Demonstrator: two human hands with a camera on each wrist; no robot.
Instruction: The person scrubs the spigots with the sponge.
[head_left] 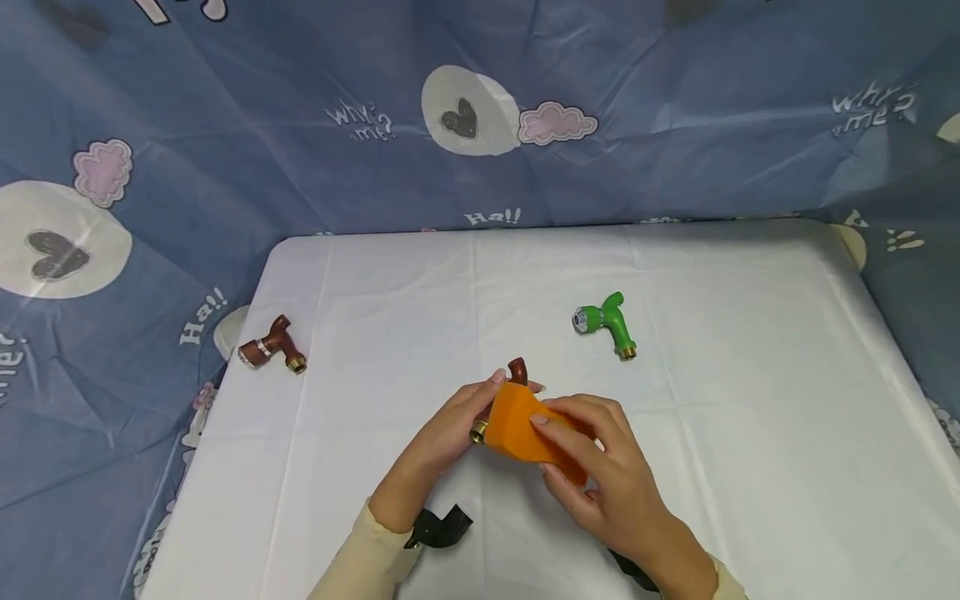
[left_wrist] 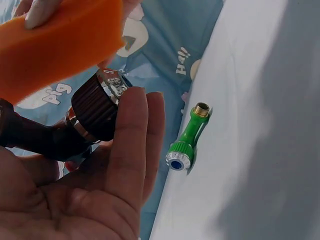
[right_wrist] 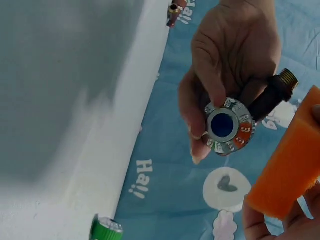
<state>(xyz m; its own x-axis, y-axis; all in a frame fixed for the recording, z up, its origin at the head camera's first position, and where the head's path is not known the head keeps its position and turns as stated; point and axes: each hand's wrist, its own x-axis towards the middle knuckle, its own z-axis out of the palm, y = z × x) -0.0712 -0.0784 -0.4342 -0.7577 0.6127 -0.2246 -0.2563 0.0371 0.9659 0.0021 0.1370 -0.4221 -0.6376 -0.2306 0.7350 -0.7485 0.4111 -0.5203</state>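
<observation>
A dark brown tap [head_left: 517, 369] with a brass threaded end lies in my left hand [head_left: 448, 429], which grips it between thumb and fingers. In the right wrist view the round silver face of the tap [right_wrist: 223, 125], blue at its centre, points towards the camera. My right hand [head_left: 618, 479] pinches an orange sponge block [head_left: 521, 429] by its sides. From the head view, the sponge covers most of the held tap. The left wrist view has the sponge [left_wrist: 65, 47] beside the tap's ribbed knob [left_wrist: 95, 107]; whether they touch I cannot tell.
A green tap [head_left: 611, 323] lies on the white-covered table [head_left: 772, 375], beyond my right hand. Another brown tap [head_left: 272, 346] lies near the table's left edge. A blue patterned cloth [head_left: 300, 100] hangs behind and at the sides. Black straps [head_left: 442, 529] sit at my wrists.
</observation>
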